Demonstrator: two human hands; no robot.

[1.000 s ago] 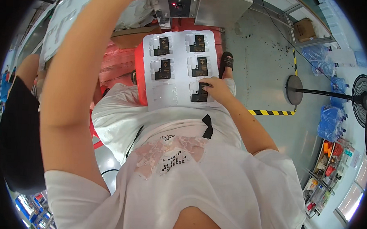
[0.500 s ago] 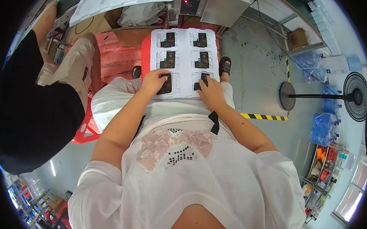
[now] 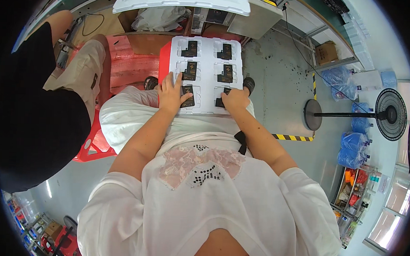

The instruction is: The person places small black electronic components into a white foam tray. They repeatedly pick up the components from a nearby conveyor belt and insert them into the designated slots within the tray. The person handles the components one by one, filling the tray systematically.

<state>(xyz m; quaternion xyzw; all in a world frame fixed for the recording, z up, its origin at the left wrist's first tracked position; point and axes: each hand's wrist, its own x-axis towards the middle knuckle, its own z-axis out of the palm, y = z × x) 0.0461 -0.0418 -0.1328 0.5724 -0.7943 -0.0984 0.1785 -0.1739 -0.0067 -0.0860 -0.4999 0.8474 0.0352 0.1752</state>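
A white moulded plastic tray (image 3: 205,83) rests across my lap, with flat black batteries in its pockets in two columns. My left hand (image 3: 170,94) has its fingers spread over the left edge, the thumb touching the near-left battery (image 3: 187,96), which lies in its pocket. At the near-right pocket, my right hand (image 3: 236,100) curls its fingers at the edge of another battery (image 3: 220,103), partly hidden under them. Farther up lie the middle-left battery (image 3: 190,71), the middle-right battery (image 3: 225,73), the far-left battery (image 3: 189,49) and the far-right battery (image 3: 224,51).
A co-worker in black (image 3: 43,109) sits close on my left. Beyond my tray, another white tray (image 3: 182,1) juts over the bench edge. A black standing fan (image 3: 390,114), blue-wrapped water bottles (image 3: 354,149) and a carton (image 3: 326,53) stand to the right.
My left hand has gone from gripping the near-left battery to spreading over it, and that battery now sits in its pocket. My right fingers have curled in. The tray beyond appears farther right.
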